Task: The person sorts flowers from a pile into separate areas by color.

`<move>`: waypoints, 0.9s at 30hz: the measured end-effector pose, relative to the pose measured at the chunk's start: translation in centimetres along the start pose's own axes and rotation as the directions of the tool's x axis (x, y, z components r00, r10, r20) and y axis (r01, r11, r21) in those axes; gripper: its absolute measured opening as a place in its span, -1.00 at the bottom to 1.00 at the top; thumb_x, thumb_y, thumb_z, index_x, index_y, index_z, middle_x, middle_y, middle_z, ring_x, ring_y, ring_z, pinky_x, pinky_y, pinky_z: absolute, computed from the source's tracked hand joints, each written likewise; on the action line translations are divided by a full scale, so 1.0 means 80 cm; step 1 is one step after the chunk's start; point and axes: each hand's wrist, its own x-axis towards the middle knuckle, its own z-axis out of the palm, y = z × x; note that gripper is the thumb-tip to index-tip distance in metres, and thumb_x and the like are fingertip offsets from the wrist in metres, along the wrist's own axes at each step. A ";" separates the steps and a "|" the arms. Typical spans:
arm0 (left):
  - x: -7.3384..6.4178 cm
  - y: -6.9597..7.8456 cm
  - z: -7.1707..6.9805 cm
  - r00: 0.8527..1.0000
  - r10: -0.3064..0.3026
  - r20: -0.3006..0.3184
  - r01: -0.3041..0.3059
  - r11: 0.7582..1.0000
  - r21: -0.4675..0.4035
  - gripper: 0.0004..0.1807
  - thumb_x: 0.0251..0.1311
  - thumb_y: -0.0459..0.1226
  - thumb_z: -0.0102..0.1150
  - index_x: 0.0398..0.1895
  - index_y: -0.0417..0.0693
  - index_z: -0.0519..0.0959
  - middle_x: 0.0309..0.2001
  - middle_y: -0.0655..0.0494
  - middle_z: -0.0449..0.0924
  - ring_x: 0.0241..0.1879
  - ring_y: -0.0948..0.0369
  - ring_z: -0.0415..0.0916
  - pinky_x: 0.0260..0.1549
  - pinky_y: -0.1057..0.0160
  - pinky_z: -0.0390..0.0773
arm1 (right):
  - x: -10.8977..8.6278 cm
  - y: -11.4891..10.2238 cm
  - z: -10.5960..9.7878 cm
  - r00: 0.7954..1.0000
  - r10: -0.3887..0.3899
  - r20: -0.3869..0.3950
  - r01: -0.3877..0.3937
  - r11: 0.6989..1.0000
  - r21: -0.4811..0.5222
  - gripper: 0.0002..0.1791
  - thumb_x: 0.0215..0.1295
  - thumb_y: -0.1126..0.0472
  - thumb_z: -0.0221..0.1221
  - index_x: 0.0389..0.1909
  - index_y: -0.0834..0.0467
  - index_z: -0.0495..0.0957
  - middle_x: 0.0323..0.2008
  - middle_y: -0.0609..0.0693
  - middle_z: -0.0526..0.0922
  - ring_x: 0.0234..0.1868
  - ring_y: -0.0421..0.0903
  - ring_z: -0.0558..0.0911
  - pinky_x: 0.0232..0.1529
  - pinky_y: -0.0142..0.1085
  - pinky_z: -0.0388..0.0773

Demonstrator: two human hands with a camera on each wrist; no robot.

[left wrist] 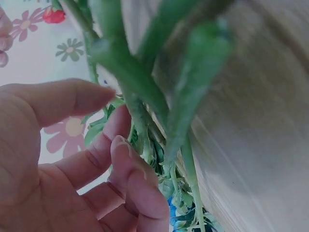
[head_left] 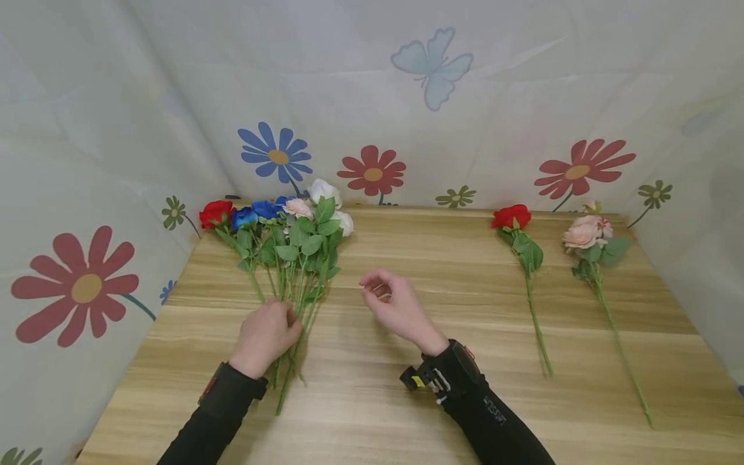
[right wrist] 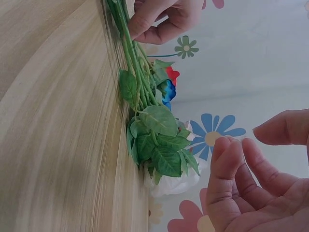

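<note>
In the head view my left hand is at the lower stems of a bunch of artificial roses, which lies on the left of the wooden table. Its loosely bent fingertips touch or nearly touch the green stems, and the left wrist view shows the palm bare. Red, blue, pale pink and white blooms top the bunch above many leaves. My right hand hovers to the right of the bunch, apart from it. Its fingers are relaxed and bent, with nothing between them.
A single red rose lies on the right of the table. Farther right is a pale pink rose with a long stem. A white cloth printed with flowers and a butterfly rises behind and beside the table.
</note>
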 end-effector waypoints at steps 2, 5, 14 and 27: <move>0.001 -0.001 0.002 1.000 -0.005 0.005 0.005 1.000 0.000 -0.80 0.11 -0.22 0.23 -0.59 -0.06 0.49 -0.56 0.05 0.40 -0.61 0.17 0.31 -0.66 0.21 0.32 | 0.003 0.010 0.002 1.000 0.008 0.002 -0.008 1.000 0.001 -0.84 0.23 0.48 0.08 -0.17 0.39 0.52 -0.24 0.36 0.58 -0.24 0.18 0.57 -0.19 0.00 0.57; 0.002 -0.002 0.004 1.000 -0.021 0.008 0.021 1.000 0.009 -0.80 0.10 -0.19 0.26 -0.50 -0.13 0.54 -0.50 0.01 0.46 -0.57 0.15 0.36 -0.63 0.17 0.40 | 0.009 0.030 0.006 1.000 0.005 -0.008 -0.005 1.000 -0.001 -0.83 0.23 0.45 0.10 -0.17 0.36 0.53 -0.25 0.30 0.59 -0.24 0.15 0.57 -0.20 -0.01 0.57; 0.006 -0.001 0.003 1.000 -0.022 -0.009 0.022 1.000 -0.008 -0.61 0.10 -0.18 0.24 -0.80 -0.01 0.37 -0.66 0.09 0.29 -0.70 0.18 0.23 -0.73 0.26 0.19 | 0.013 0.051 0.009 1.000 -0.010 -0.025 0.010 1.000 -0.015 -0.86 0.22 0.38 0.15 -0.20 0.23 0.56 -0.31 0.08 0.60 -0.28 -0.01 0.58 -0.25 -0.19 0.60; 0.012 -0.010 0.003 0.996 -0.061 0.064 0.067 0.992 -0.108 -0.72 0.17 -0.19 0.20 -0.68 0.00 0.47 -0.68 0.13 0.35 -0.71 0.20 0.24 -0.73 0.28 0.17 | 0.009 0.032 0.006 1.000 0.008 0.005 -0.008 1.000 -0.024 -0.83 0.22 0.43 0.11 -0.16 0.35 0.53 -0.27 0.21 0.59 -0.23 0.10 0.57 -0.17 -0.10 0.58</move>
